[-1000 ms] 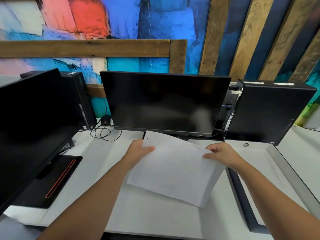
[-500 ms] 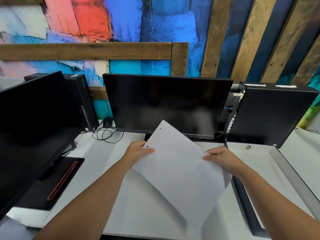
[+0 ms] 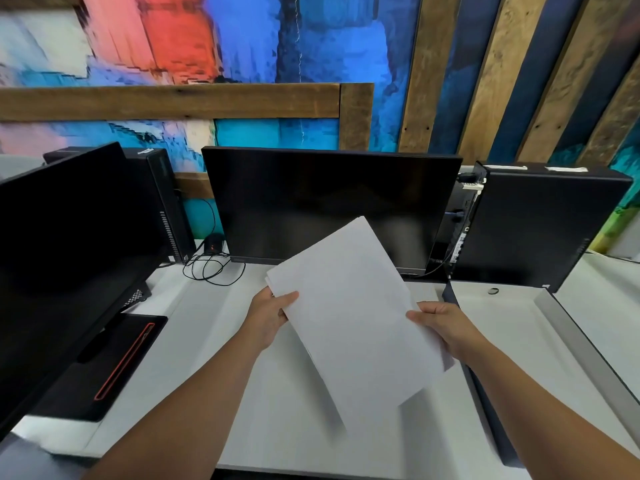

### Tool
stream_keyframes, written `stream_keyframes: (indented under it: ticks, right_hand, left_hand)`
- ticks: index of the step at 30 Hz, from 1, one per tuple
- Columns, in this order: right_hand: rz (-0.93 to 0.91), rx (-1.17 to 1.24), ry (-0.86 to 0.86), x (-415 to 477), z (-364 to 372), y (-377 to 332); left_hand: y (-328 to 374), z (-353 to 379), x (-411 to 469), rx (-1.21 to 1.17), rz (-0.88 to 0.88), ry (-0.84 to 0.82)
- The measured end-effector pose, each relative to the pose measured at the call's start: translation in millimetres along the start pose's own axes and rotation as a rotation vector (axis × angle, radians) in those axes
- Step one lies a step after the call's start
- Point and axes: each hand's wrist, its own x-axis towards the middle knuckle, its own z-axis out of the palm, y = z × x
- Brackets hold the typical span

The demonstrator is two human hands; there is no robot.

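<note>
Paper (image 3: 353, 306), pinched at its left edge by the left hand (image 3: 270, 317) and at its right edge by the right hand (image 3: 440, 327), has swung steeper since a second ago. It is held above the middle of the desk (image 3: 277, 427), before the monitor (image 3: 329, 202), whose lower-bezel badge looks too small to read.

**A:** Any lettering to call here?

**B:** Nothing readable. The sheet of paper (image 3: 353, 306) shows us a plain white face.

**A:** The middle monitor (image 3: 329, 202)?

**B:** One small mark on its lower bezel, left end, too tiny to make out.

**A:** And the right computer tower (image 3: 540, 230)?

**B:** Two pale stickers along its top edge, both blurred. Whatever is printed there can't be told.
</note>
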Motion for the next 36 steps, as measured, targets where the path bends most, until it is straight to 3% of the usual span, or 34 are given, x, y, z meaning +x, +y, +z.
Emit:
stream_keyframes:
  ticks: [9, 16, 36]
  right_hand:
    - [-0.058, 0.044, -0.043, 0.8, 14.4, 2.6]
    - [-0.101, 0.058, -0.084, -2.8, 24.9, -6.8]
    - [-0.167, 0.16, -0.069, -13.3, 36.3, -16.3]
  left_hand:
    - [13.7, 12.1, -1.5, 0.003, 0.08, -0.002]
    - [32.5, 29.5, -8.9, 0.159, 0.175, -0.064]
    - [11.5, 35.0, -22.6, 0.203, 0.125, -0.129]
